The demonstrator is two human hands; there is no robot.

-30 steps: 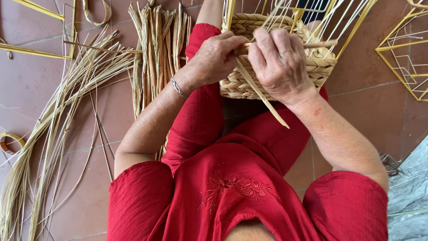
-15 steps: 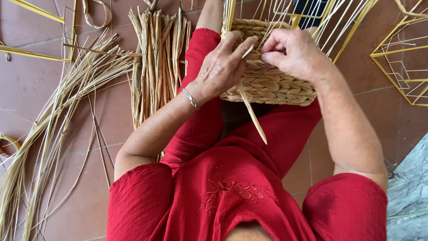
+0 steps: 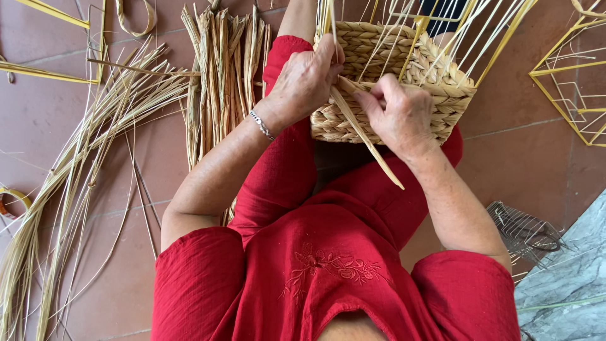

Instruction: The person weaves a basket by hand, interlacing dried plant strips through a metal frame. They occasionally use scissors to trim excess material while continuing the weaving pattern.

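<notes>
Red clothing (image 3: 328, 278) nearest the camera, embroidered at the chest, sleeves ending above the elbows. Both forearms reaching away over the red-clad knees, bent at the elbow and converging on the work.

Left hand (image 3: 306, 79) knuckles up, a thin silver bracelet (image 3: 261, 125) at the wrist, fingers curled down and pinched around the upper end of a flat straw strand (image 3: 363, 134). Right hand (image 3: 401, 113) just beside it, back of hand to the camera, thumb and forefinger clamped on the same strand a little lower. Strand running diagonally from between the two grips down toward the lap, its free tip hanging loose past the right wrist.

Half-woven straw basket (image 3: 391, 50) directly beyond and under both hands, resting on the legs, its plaited wall touching the fingers, yellow wire uprights and loose pale strands rising from its top edge.

Farther out on the reddish floor tiles (image 3: 517, 158): a bundle of dried stalks (image 3: 221, 69) left of the left arm, long loose fibres (image 3: 76, 164) fanned beyond that, a yellow wire frame (image 3: 574, 82) at the right edge, a small grey wire frame (image 3: 524, 230) near the right elbow.
</notes>
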